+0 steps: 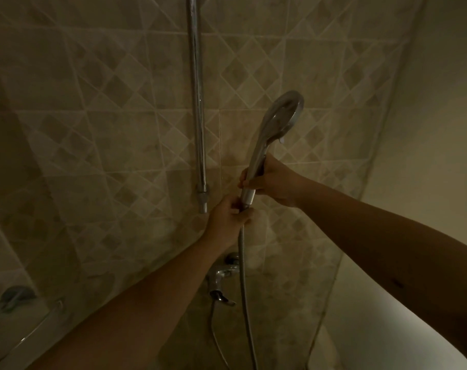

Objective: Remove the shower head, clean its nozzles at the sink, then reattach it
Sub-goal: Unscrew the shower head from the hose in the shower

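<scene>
The shower head (276,124) is held upright before the tiled wall (93,116), its handle gripped by the right hand (273,182). Directly below, the hose (243,263) connector is pinched by the left hand (227,222).

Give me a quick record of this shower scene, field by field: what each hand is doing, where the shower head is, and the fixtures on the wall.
right hand: grips shower head handle, head up
left hand: grips hose at the handle's base nut
shower head: off the rail, joined to hose
rail: upright on tiled wall, left of head
tap: below hands, on wall
</scene>
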